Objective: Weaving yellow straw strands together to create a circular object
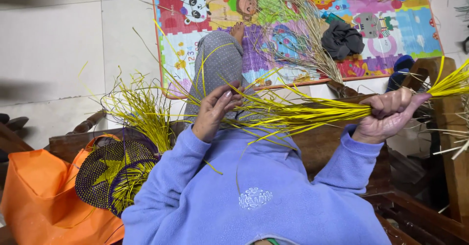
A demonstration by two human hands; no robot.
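My right hand (391,114) is clenched around a thick bundle of yellow dyed straw strands (312,114), held out to the right with the tips sticking past my fist. My left hand (217,109) rests on the loose spread end of the same bundle, fingers pinching a few strands. A partly woven round basket piece (115,172), purple with a yellow star pattern and long free yellow strands (141,109) rising from it, lies at my left side. I wear a blue fleece top, and my leg in grey dotted trousers (220,59) stretches forward.
An orange bag (39,201) sits at lower left under the woven piece. A colourful children's foam mat (293,25) covers the tiled floor ahead, with undyed straw (298,30) and a dark cloth (342,40) on it. Dark wooden seat frame (439,128) at right.
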